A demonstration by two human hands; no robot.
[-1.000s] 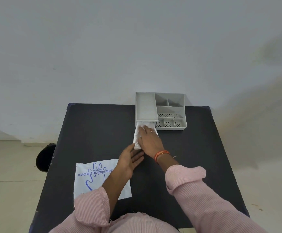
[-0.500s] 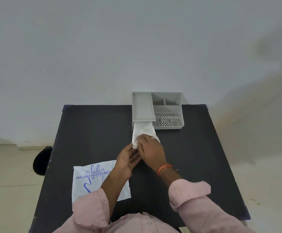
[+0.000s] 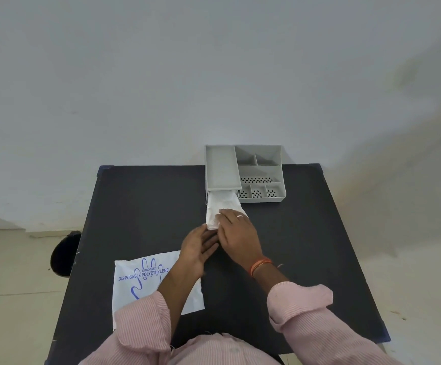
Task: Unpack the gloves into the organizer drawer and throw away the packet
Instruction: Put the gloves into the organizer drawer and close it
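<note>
A person in a pink striped shirt is sitting at a black table [image 3: 140, 206], both sleeves rolled back from the forearms; a grey desk organizer [image 3: 260, 177] is standing at the table's far edge, against the pale wall, its open compartments lying to the right and a long lidded section to the left. Beneath that left section the organizer drawer [image 3: 208, 197] is standing pulled out toward the person; a folded stack of white polyethylene gloves [image 3: 220, 206] is lying partly inside it, its near end projecting onto the table. The right hand [image 3: 237, 234], wearing a ring and an orange wrist thread, is pressing flat on the near end of the stack, fingers extended rather than curled; it is bearing down on the gloves, not pinching them. The left hand [image 3: 197, 248] is lying open just beside it, its fingertips touching the stack's near left corner; whether any finger is hooked under the edge cannot be told, since the right hand is covering that spot. The glove packet [image 3: 145, 283], white with a blue hand outline and the words "DISPOSABLE POLYETHYLENE", is lying flat at the near left of the table, partly under the left forearm, held by neither hand. A dark round object [image 3: 62, 255], possibly a bin, is showing on the floor left of the table.
</note>
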